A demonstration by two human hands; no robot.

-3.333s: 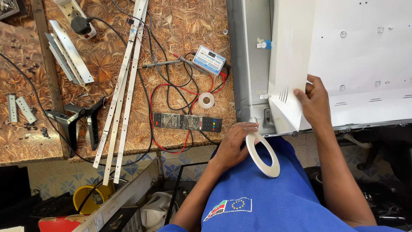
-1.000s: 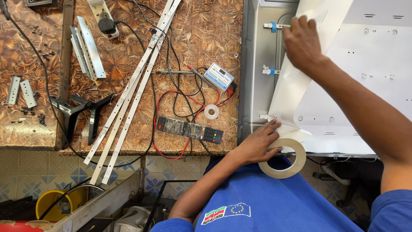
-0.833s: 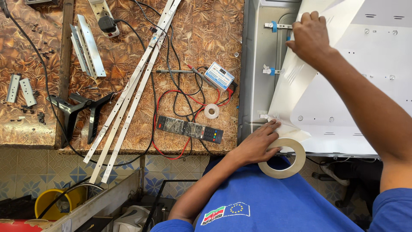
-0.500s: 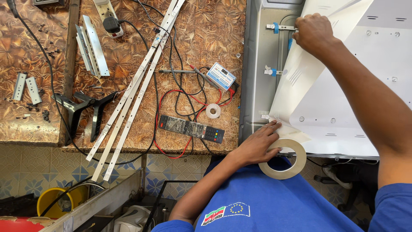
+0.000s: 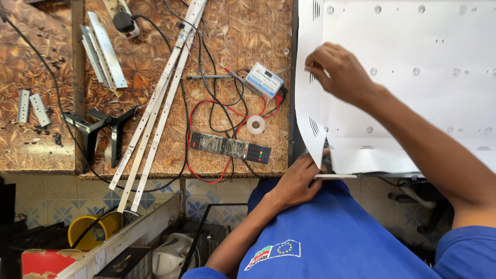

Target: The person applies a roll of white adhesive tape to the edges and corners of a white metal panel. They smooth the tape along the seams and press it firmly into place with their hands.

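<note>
Both hands shifted: right hand (image 5: pixel 338 72) now flattens white sheet (image 5: pixel 413 88), tape roll (image 5: pixel 336 176) edge-on.

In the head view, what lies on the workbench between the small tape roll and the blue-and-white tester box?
Red and black wires cross the patterned bench top between the small tape roll and the tester box; nothing else lies there, as the head view shows.

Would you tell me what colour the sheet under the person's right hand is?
White, dotted with small round holes; the head view shows the sheet beneath the right hand.
</note>
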